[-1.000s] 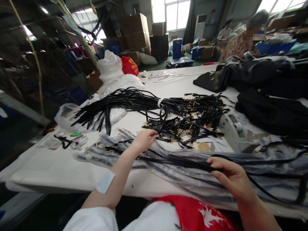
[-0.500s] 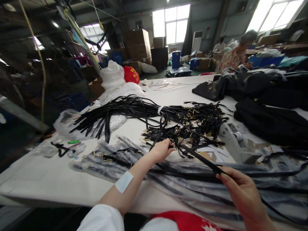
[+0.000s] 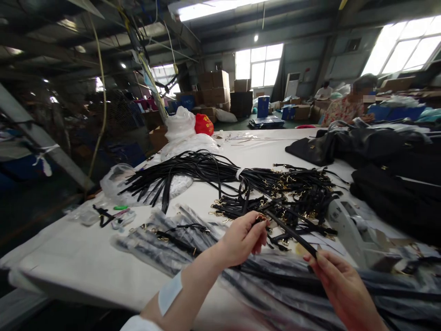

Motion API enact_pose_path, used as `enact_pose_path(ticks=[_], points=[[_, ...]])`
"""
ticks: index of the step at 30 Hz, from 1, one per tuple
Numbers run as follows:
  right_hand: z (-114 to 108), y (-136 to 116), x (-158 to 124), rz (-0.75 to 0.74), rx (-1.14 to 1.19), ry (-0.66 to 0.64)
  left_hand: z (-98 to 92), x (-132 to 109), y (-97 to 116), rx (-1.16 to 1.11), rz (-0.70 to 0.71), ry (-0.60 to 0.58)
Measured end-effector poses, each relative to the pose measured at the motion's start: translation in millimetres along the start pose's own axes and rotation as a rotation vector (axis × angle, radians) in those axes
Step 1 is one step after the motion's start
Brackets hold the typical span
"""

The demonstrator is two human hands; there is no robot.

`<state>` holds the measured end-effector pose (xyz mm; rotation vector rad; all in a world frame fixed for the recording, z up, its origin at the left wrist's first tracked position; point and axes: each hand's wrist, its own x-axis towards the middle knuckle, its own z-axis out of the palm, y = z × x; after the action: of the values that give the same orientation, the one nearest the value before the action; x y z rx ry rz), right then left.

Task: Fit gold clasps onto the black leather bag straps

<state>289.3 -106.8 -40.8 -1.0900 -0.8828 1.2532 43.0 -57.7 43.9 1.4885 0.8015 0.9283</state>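
A black strap (image 3: 291, 231) stretches between my two hands above the table. My left hand (image 3: 243, 236) is closed on its metal-clasp end, which the fingers partly hide. Farther right, my right hand (image 3: 339, 280) pinches the strap between thumb and fingers. Beyond them lies a heap of short black straps with gold clasps (image 3: 303, 193). A bundle of long black straps (image 3: 193, 165), tied with a white band (image 3: 240, 173), reaches to the left. Under my arms, several straps lie in clear plastic sleeves (image 3: 161, 248).
A grey tape dispenser (image 3: 351, 230) stands at the right, before a pile of black bags (image 3: 396, 170). White plastic bags (image 3: 181, 124) and a red bag (image 3: 204, 124) sit at the far left. Another person (image 3: 347, 103) is at the back right.
My left hand has come nearer and turned, with the clasp end in its fingers. My right hand still holds the strap. The view has tilted upward and shifted left.
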Motion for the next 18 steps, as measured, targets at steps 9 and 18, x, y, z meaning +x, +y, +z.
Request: enact_pose_path(ticks=[9, 18], points=[[-1.6, -9.9, 0.6, 0.076, 0.013, -0.112, -1.0, 4.8, 14.5, -0.442, -0.126, -0.129], [14.4, -12.8, -2.2, -0.026, -0.197, -0.173, 29.8, 10.2, -2.5, -0.227, -0.168, -0.145]])
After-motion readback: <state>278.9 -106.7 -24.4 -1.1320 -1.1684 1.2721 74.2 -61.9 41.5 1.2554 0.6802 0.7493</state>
